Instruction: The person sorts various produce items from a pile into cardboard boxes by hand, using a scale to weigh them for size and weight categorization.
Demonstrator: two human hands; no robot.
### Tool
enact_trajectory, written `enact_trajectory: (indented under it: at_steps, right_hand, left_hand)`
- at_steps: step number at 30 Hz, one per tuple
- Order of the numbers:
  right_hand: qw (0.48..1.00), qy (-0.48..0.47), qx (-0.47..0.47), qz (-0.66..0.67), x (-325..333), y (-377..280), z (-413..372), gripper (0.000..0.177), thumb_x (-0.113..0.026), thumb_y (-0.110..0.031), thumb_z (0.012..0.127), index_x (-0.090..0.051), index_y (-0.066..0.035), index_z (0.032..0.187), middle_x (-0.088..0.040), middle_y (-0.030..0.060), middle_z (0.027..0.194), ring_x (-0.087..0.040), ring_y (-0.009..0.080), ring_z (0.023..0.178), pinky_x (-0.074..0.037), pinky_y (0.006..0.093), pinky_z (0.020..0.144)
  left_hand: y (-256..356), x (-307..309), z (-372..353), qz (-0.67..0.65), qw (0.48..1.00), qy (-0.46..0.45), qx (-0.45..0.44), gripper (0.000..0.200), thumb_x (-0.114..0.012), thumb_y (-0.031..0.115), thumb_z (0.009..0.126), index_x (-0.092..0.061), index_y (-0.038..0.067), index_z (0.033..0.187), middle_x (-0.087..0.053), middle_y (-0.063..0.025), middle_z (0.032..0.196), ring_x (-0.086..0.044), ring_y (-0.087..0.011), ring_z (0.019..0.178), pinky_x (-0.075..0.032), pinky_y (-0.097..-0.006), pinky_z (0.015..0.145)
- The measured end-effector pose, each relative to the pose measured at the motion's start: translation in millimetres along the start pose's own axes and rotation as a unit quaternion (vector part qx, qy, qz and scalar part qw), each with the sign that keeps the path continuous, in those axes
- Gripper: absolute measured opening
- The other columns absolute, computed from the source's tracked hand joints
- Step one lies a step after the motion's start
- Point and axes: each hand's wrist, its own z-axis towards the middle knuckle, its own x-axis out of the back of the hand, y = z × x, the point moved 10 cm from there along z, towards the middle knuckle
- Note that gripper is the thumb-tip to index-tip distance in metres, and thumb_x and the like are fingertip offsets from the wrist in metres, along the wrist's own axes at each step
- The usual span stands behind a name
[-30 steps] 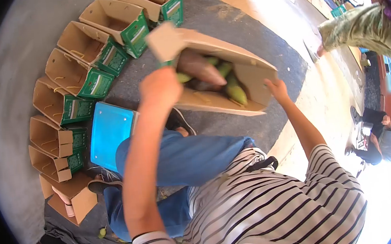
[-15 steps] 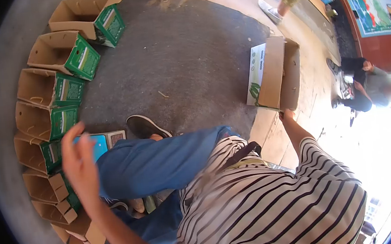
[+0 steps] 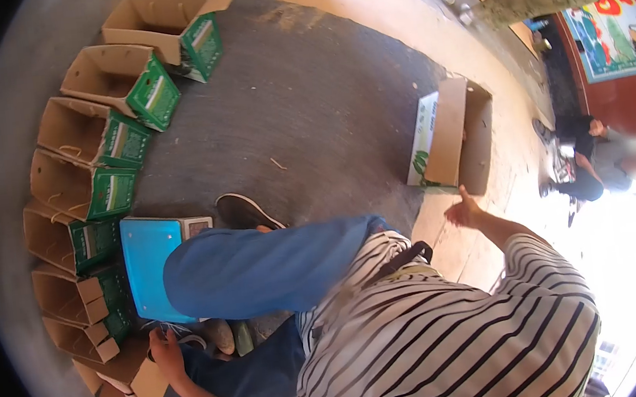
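Cardboard box (image 3: 447,138) lies near empty R hand (image 3: 463,212).

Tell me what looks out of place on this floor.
One carton sits alone at the edge of the mat, near the open right hand, away from the other cartons lined in a curved row along the wall.

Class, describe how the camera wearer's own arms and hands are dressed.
Both the left hand and the right hand are bare, with no gloves seen. A short sleeve of white fabric with thin black stripes ends above the right elbow, leaving the forearm uncovered.
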Motion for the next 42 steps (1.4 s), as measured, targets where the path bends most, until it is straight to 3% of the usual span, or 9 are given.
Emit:
enact_trajectory:
  at_steps: [3, 7, 8, 14, 21, 23, 26, 39, 42]
  right_hand:
    - [0.924, -0.185, -0.060, -0.330, -116.5, -21.8, -54.7, 0.085, -0.024, -0.069, 0.088, -0.064, 0.006, 0.082, -0.063, 0.0146, 0.068, -0.061, 0.0240, 0.057, -0.050, 0.0342, 0.055]
    - [0.652, -0.097, 0.336, -0.673, -295.1, -164.4, -92.4, 0.048, -0.045, -0.044, 0.091, -0.065, -0.001, 0.080, -0.065, 0.0158, 0.071, -0.063, 0.0311, 0.067, -0.049, 0.0412, 0.063]
    - [0.539, -0.029, 0.468, -0.699, -344.1, -199.1, -106.0, 0.045, -0.046, -0.042, 0.090, -0.064, -0.002, 0.080, -0.065, 0.0190, 0.074, -0.063, 0.0358, 0.072, -0.049, 0.0447, 0.067]
    - [0.369, -0.048, 0.786, -0.493, -579.3, -342.7, -218.4, 0.021, -0.051, -0.017, 0.087, -0.060, -0.001, 0.098, -0.053, 0.0177, 0.109, -0.057, 0.0331, 0.095, -0.048, 0.0418, 0.079]
    - [0.492, 0.081, 0.707, -0.502, -711.2, -479.3, -194.5, 0.039, -0.050, -0.029, 0.085, -0.060, -0.007, 0.116, -0.039, 0.0196, 0.136, -0.050, 0.0349, 0.115, -0.040, 0.0408, 0.097]
    - [0.384, 0.078, 0.661, -0.640, -745.2, -489.0, -167.9, 0.040, -0.049, -0.031, 0.086, -0.060, -0.011, 0.118, -0.041, 0.0199, 0.135, -0.050, 0.0343, 0.115, -0.039, 0.0407, 0.098]
    - [0.400, 0.065, 0.694, -0.595, -746.4, -507.5, -142.8, 0.033, -0.050, -0.031, 0.084, -0.065, -0.008, 0.104, -0.055, 0.0228, 0.112, -0.055, 0.0357, 0.104, -0.043, 0.0424, 0.090]
    - [0.529, 0.175, 0.520, -0.647, -404.3, -348.5, -137.6, 0.034, -0.061, -0.035, 0.079, -0.053, -0.005, 0.091, -0.064, 0.0160, 0.084, -0.062, 0.0347, 0.081, -0.049, 0.0464, 0.069]
    - [0.490, 0.171, 0.512, -0.685, -366.9, -308.3, -131.7, 0.038, -0.063, -0.037, 0.077, -0.055, -0.005, 0.096, -0.063, 0.0160, 0.090, -0.062, 0.0326, 0.086, -0.049, 0.0456, 0.073]
  left_hand:
    - [20.2, -0.1, 3.5, 0.024, 1.000, -0.007, 0.014, 0.030, -0.060, 0.013, 0.083, -0.053, -0.005, 0.105, -0.058, -0.0221, 0.097, -0.057, -0.0363, 0.092, -0.045, -0.0412, 0.079]
    - [32.3, -0.9, 3.1, 0.051, 0.998, 0.023, -0.030, 0.029, -0.061, 0.015, 0.082, -0.055, -0.005, 0.103, -0.059, -0.0217, 0.100, -0.057, -0.0378, 0.093, -0.045, -0.0429, 0.079]
    - [38.2, -1.9, -0.5, 0.043, 0.998, 0.024, -0.036, 0.030, -0.061, 0.015, 0.081, -0.055, -0.004, 0.103, -0.060, -0.0214, 0.100, -0.056, -0.0378, 0.093, -0.045, -0.0432, 0.078]
    - [38.2, -5.5, -23.7, 0.058, 0.997, -0.028, 0.034, 0.029, -0.063, 0.018, 0.080, -0.057, -0.001, 0.101, -0.059, -0.0208, 0.097, -0.057, -0.0392, 0.091, -0.046, -0.0444, 0.074]
    - [44.0, -9.5, -25.3, 0.050, 0.996, -0.036, 0.056, 0.031, -0.063, 0.019, 0.080, -0.055, 0.000, 0.103, -0.058, -0.0214, 0.099, -0.057, -0.0402, 0.090, -0.047, -0.0453, 0.074]
    - [50.5, -7.0, -22.7, 0.057, 0.996, -0.040, 0.057, 0.031, -0.062, 0.019, 0.080, -0.055, 0.000, 0.104, -0.058, -0.0212, 0.100, -0.057, -0.0401, 0.090, -0.047, -0.0453, 0.074]
    - [51.9, -9.9, -16.7, 0.061, 0.995, -0.054, 0.056, 0.030, -0.062, 0.018, 0.081, -0.055, 0.000, 0.103, -0.058, -0.0210, 0.099, -0.057, -0.0397, 0.090, -0.047, -0.0455, 0.074]
    - [70.4, -1.5, -14.0, 0.079, 0.996, -0.034, 0.032, 0.030, -0.060, 0.017, 0.082, -0.054, -0.002, 0.105, -0.058, -0.0211, 0.100, -0.057, -0.0391, 0.089, -0.047, -0.0444, 0.074]
    - [71.4, -3.9, -9.7, 0.081, 0.996, -0.045, 0.018, 0.031, -0.060, 0.018, 0.083, -0.054, -0.002, 0.106, -0.057, -0.0211, 0.101, -0.057, -0.0387, 0.091, -0.047, -0.0439, 0.075]
